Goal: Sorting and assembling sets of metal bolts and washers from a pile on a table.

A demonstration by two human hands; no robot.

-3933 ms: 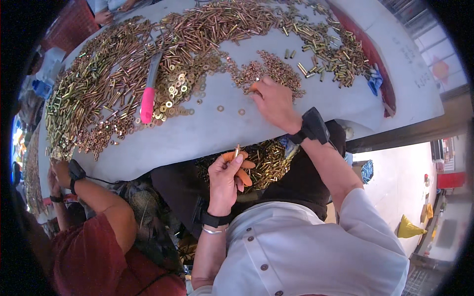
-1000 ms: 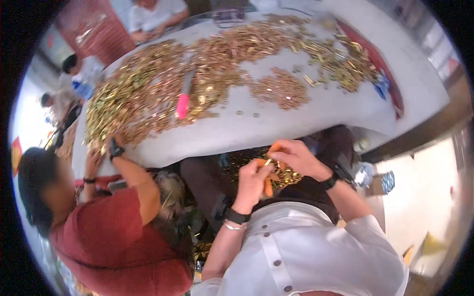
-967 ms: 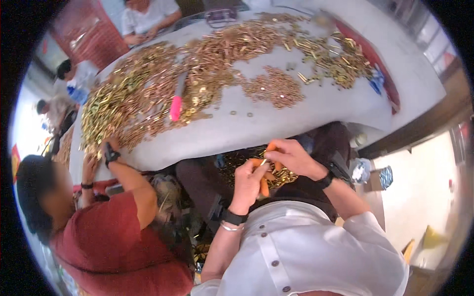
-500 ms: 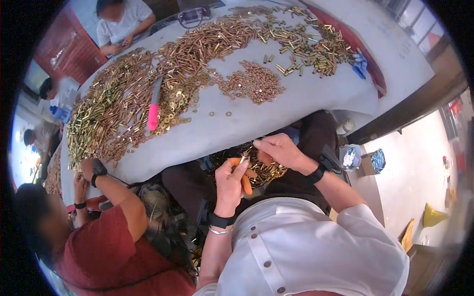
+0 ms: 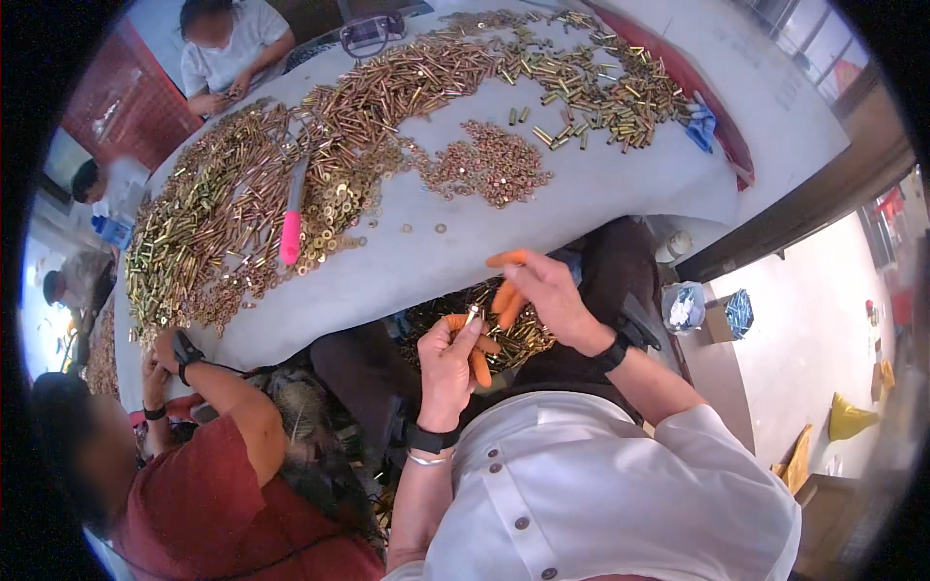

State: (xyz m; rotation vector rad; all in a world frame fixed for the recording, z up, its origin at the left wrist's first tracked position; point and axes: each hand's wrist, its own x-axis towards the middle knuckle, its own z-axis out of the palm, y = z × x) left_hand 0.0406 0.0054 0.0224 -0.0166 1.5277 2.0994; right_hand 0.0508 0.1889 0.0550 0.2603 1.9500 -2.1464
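My left hand (image 5: 448,373), with orange finger covers, is closed in a pinch round a small shiny metal bolt (image 5: 472,313), which points up from between thumb and forefinger. My right hand (image 5: 557,305) is up and to the right of it, apart from the bolt. Its orange-covered fingers are spread, and I see nothing held in them. Below both hands, between my legs, is a heap of brassy metal fasteners (image 5: 528,341); its container is mostly hidden.
On the pale-covered table (image 5: 620,189) lie heaps of threaded bolts (image 5: 407,82), metal sleeves (image 5: 630,107), nuts (image 5: 489,165) and washers (image 5: 334,218). A pink-handled tool (image 5: 291,237) rests among them. A co-worker in red (image 5: 203,465) sits close on my left; others sit farther off.
My right hand has opened its fingers and lifted slightly away from my left. The left hand has barely moved and keeps its pinch on the bolt. The whole view has shifted a little.
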